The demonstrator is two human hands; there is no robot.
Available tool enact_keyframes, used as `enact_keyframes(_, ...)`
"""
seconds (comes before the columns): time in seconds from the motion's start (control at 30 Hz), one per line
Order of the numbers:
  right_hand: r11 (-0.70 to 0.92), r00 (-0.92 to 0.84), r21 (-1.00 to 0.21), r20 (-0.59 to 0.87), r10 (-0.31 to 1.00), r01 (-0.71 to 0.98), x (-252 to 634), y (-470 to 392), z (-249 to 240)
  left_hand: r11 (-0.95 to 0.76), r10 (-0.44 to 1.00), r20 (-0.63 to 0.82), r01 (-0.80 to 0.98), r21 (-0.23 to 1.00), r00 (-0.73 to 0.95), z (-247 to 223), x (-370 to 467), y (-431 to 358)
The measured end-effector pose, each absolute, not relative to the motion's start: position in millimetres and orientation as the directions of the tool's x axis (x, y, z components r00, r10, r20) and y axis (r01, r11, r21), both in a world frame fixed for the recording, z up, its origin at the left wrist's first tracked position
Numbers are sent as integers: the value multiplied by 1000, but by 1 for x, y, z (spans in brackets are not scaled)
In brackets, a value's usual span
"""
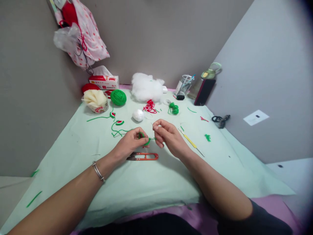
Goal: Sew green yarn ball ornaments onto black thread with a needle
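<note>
My left hand (133,140) is closed around a small green crochet piece (147,142), partly hidden by the fingers. A short green strand reaches from it towards my right hand (166,133). The thumb and index finger of that hand pinch a thin needle (152,124), only its tip showing. Just below the hands lie orange thread snips (146,156). A yellow-handled crochet hook (188,138) rests to the right of my right hand. Two little red, white and green crocheted pieces, one a watermelon-like slice (119,123), lie beyond my left hand with green tails.
Across the back stand a green yarn ball (118,97), white stuffing (146,87), a tissue box (104,82), a glass (184,85) and a phone (204,92) leaning on a bottle. A white yarn ball (138,115) and red yarn (150,107) lie nearer. Walls enclose the table.
</note>
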State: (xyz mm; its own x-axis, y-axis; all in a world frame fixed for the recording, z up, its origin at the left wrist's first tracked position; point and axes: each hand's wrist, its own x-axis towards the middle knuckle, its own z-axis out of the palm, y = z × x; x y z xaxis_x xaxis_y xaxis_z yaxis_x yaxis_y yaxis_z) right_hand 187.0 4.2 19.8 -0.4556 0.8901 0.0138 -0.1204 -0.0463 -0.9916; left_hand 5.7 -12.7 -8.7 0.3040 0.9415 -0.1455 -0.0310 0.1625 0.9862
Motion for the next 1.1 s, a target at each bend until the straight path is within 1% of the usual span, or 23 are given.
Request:
enact_keyframes(0.1,-101,-362,-960,0,932,-261,190,12,21,151,933,-122,-61,987,338,-8,5,-12)
enact_keyframes(0.13,-115,-344,-952,-10,939,-285,191,15,21,155,933,-124,-68,986,338,-8,5,-12)
enact_keyframes(0.23,-185,-346,-939,-77,935,-291,196,24,19,208,932,-162,-113,972,324,-7,1,-10)
enact_keyframes(0.3,-201,-306,-935,-108,946,-293,202,32,15,245,933,-178,-189,951,312,-6,-2,-9)
enact_keyframes(0.37,-146,-197,-949,-92,976,-281,207,40,11,265,941,-186,-272,925,284,-4,-6,-7)
enact_keyframes(0.4,-104,-147,-965,-70,987,-239,209,44,8,268,946,-190,-301,915,264,-4,-8,-6)
enact_keyframes(0.43,-61,-122,-985,-42,992,-161,211,46,5,268,950,-194,-319,909,245,-3,-10,-5)
enact_keyframes(0.47,-16,-129,-999,-10,992,-43,212,47,2,268,953,-200,-327,906,227,-3,-12,-4)
enact_keyframes(0.5,46,-163,-993,28,986,110,212,47,-1,268,955,-206,-328,906,212,-2,-14,-3)
enact_keyframes(0.53,131,-212,-951,72,975,279,212,46,-4,266,958,-210,-329,906,196,-2,-15,-3)
enact_keyframes(0.57,229,-261,-868,121,958,440,211,43,-6,258,961,-207,-333,907,181,-1,-16,-2)
enact_keyframes(0.6,323,-303,-754,172,937,572,211,40,-7,247,965,-200,-344,906,167,-1,-16,-1)
enact_keyframes(0.63,398,-341,-633,217,914,664,209,37,-8,232,970,-189,-363,903,151,0,-17,-1)
enact_keyframes(0.67,456,-382,-534,250,890,712,208,33,-7,215,975,-177,-387,897,132,1,-17,0)
enact_keyframes(0.7,508,-437,-473,259,861,720,206,29,-5,200,979,-168,-409,890,114,3,-17,0)
enact_keyframes(0.73,564,-514,-451,241,823,692,204,24,-2,190,982,-164,-424,885,98,4,-16,0)
enact_keyframes(0.77,628,-611,-454,206,764,632,202,20,1,184,983,-165,-430,884,82,5,-16,0)
enact_keyframes(0.83,744,-797,-471,130,589,473,197,11,5,175,984,-168,-409,896,53,6,-15,-1)
enact_keyframes(0.9,811,-892,-459,78,445,364,193,4,7,158,987,-156,-371,915,38,6,-14,-1)
enact_keyframes(0.93,826,-908,-446,66,414,345,191,1,6,145,989,-143,-355,924,33,5,-14,-1)
enact_keyframes(0.97,833,-911,-435,62,407,342,189,-1,6,133,991,-130,-341,931,32,4,-13,-1)
enact_keyframes(1.03,819,-895,-444,79,439,363,189,-2,5,109,994,-108,-326,939,24,2,-13,-1)
enact_keyframes(1.1,760,-849,-513,106,517,399,191,-1,7,91,995,-98,-324,942,-5,0,-14,0)
